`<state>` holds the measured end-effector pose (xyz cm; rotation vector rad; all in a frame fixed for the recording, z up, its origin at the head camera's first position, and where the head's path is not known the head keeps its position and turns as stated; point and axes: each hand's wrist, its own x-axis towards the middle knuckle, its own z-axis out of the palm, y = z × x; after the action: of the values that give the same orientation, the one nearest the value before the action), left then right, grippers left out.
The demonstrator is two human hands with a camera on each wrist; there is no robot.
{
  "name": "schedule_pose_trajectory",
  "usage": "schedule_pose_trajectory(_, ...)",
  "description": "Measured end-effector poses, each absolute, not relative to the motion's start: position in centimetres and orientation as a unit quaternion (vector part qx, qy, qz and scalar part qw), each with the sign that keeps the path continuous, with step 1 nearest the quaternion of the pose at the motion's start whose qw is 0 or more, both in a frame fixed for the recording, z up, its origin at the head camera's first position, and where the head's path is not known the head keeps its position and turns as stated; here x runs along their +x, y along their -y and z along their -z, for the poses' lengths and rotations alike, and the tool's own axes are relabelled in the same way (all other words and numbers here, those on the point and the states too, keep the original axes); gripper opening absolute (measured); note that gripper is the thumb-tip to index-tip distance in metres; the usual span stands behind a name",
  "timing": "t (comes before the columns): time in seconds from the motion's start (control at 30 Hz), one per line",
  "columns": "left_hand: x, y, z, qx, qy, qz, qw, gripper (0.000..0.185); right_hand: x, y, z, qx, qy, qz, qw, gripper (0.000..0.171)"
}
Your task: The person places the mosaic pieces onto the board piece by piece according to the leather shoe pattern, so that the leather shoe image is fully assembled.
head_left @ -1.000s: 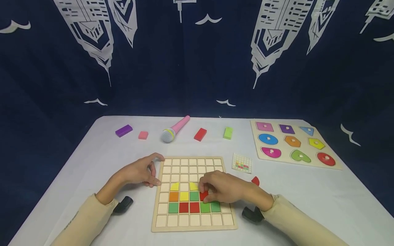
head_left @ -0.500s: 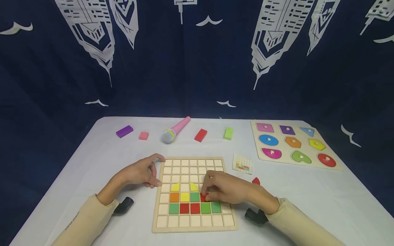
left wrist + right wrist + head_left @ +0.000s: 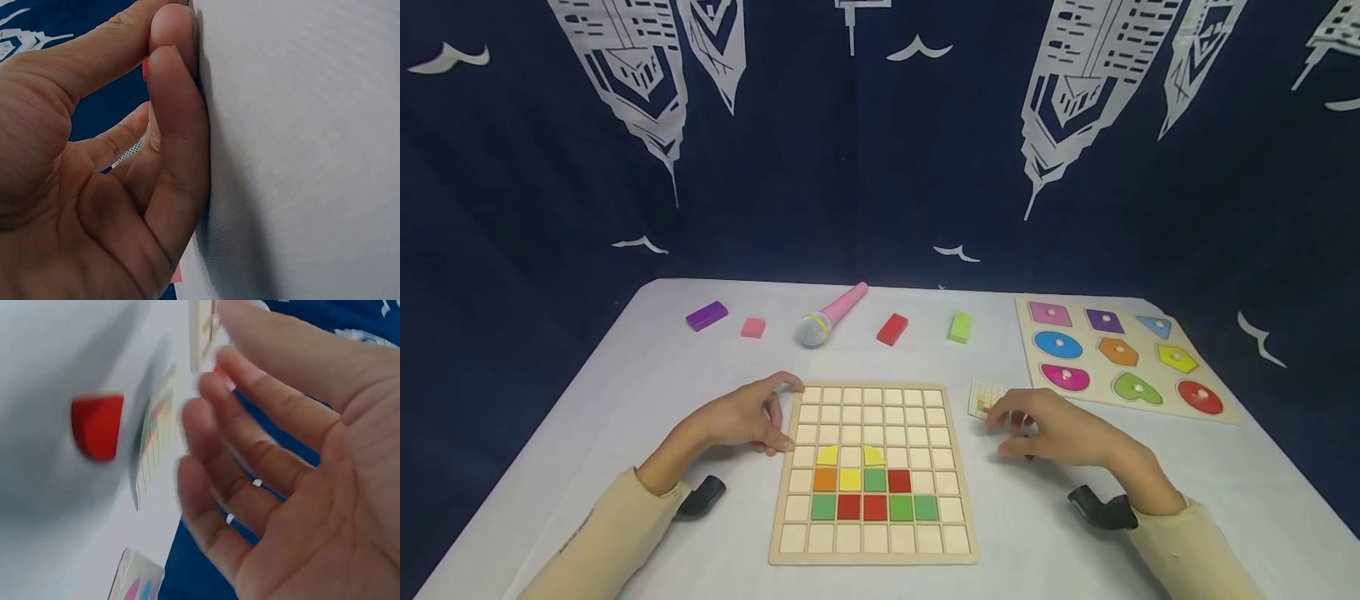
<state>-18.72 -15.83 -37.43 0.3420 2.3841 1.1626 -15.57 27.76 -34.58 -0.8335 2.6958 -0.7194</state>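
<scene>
The right hand [image 3: 1060,435] hovers over the counter [image 3: 1150,467] just right of the grid board [image 3: 872,471], fingers loosely spread and holding nothing. Under it lies a small red piece [image 3: 97,425], near the little pattern card [image 3: 987,396]. In the head view the hand covers nearly all of the piece; only the right wrist view shows it, blurred.

The piece looks like painted wood: light, stiff, smooth, with one rounded side, probably a quarter-round. I judge it would slide on the cloth if pushed, so a pinch across its two straight edges, thumb against forefinger, should hold best.

The left hand [image 3: 748,417] rests at the board's left edge, fingers relaxed and touching it, gripping nothing. The left wrist view shows little but palm and cloth.

Seen poorly: the card's drawing is too small to read, and whether the right fingertips touch the piece I cannot tell.
</scene>
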Motion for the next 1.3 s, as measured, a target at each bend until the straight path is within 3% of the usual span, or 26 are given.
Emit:
schedule_pose_trajectory(0.5,-18.5,15.8,37.2,0.124,-0.867,-0.423,0.234,0.081,-15.4,-29.2,35.1,-0.147,-0.955,0.193,0.172,0.033)
schedule_pose_trajectory(1.3,-18.9,15.7,37.6,0.120,-0.870,-0.416,0.236,0.081,-15.2,-27.9,34.1,-0.208,-0.947,0.194,0.148,0.027)
